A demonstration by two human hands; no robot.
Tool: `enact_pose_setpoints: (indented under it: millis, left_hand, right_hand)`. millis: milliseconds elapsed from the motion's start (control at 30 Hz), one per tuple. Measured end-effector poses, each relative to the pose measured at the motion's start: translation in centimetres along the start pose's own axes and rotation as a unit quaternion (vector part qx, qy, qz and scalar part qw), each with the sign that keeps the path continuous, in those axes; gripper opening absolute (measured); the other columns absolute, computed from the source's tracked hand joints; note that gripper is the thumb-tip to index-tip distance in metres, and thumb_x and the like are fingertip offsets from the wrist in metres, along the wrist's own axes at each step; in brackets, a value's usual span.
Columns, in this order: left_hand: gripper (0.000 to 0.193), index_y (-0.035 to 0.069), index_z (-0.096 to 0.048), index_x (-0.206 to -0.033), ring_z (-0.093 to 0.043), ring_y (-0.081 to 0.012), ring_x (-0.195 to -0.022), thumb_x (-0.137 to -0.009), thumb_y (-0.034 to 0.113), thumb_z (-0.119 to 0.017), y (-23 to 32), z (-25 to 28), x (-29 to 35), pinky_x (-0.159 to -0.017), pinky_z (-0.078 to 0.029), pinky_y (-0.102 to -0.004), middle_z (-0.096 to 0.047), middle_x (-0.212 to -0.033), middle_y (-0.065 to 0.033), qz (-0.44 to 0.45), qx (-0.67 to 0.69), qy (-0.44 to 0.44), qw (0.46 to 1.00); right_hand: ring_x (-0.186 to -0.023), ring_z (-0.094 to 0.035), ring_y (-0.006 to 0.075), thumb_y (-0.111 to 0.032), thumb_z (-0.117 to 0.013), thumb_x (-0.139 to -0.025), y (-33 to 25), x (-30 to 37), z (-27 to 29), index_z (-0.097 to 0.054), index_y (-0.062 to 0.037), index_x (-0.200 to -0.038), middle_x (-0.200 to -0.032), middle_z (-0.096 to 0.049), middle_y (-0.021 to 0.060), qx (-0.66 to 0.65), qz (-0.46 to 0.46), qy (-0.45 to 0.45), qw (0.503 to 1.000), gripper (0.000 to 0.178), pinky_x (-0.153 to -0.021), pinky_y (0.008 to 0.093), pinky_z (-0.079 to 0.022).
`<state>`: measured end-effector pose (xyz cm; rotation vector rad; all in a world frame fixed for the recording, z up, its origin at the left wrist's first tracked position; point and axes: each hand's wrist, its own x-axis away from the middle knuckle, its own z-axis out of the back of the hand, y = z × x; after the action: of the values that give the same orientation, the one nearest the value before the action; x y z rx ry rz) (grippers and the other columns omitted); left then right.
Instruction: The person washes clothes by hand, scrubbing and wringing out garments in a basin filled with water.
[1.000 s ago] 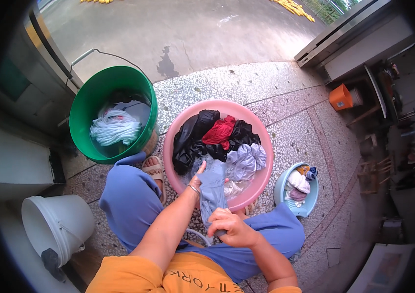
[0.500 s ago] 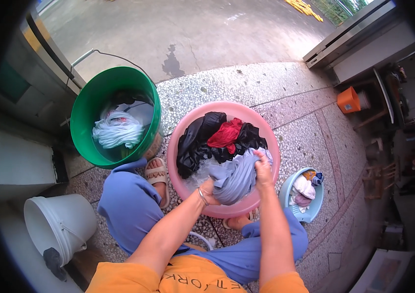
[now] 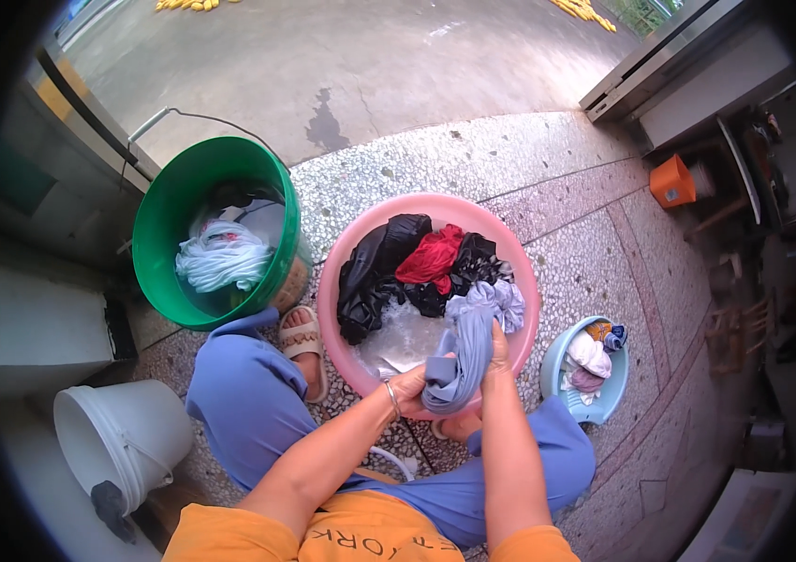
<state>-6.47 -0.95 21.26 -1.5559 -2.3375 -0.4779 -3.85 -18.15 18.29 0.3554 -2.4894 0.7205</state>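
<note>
A wet grey-blue garment (image 3: 462,361) is bunched and partly twisted between my hands over the near side of a pink basin (image 3: 330,347). My left hand (image 3: 409,388) grips its near end, and my right hand (image 3: 496,354) is wrapped round its right side. The garment's far end (image 3: 496,302) spreads loosely inside the basin. Behind it lie a red cloth (image 3: 432,258) and crumpled black clothes (image 3: 377,267) in the basin. Sudsy water (image 3: 398,339) shows at the basin's left.
A green bucket (image 3: 150,234) holding water and pale cloth stands at the left. Below it is a white bucket (image 3: 89,421) with a dark cloth on its rim. A small light-blue basin (image 3: 615,389) of clothes sits at the right, and an orange container (image 3: 671,183) farther off.
Both hands have drawn the grey-blue garment nearer to me, over the basin's near rim. It is bunched more narrowly, and more suds show in the basin.
</note>
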Motion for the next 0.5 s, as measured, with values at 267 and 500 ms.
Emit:
enact_pose_setpoints:
  millis: [267, 500]
  left_hand:
    - [0.087, -0.01, -0.028, -0.12, -0.057, -0.035, -0.095, -0.06, 0.036, -0.071, 0.8, -3.4, -1.5, -0.083, -0.045, -0.0389, -0.054, -0.102, -0.0267, -0.07, -0.638, 0.284, 0.713]
    - [0.112, 0.0, -0.002, -0.138, -0.055, -0.0413, -0.096, -0.06, 0.044, -0.069, -0.8, -2.5, -0.2, -0.085, -0.044, -0.0404, -0.053, -0.102, -0.0309, -0.132, -0.672, 0.377, 0.624]
  right_hand:
    - [-0.085, -0.061, 0.0313, -0.017, -0.058, -0.064, -0.8, -3.9, -1.7, -0.057, -0.0029, -0.092, -0.087, -0.063, 0.021, 0.728, 0.159, 0.206, 0.634, 0.032, -0.075, 0.0384, -0.046]
    - [-0.089, -0.057, 0.0419, -0.019, -0.058, -0.065, 1.9, -2.3, -6.1, -0.052, -0.0052, -0.098, -0.091, -0.06, 0.0268, 0.81, 0.117, 0.235, 0.525, 0.036, -0.078, 0.0448, -0.045]
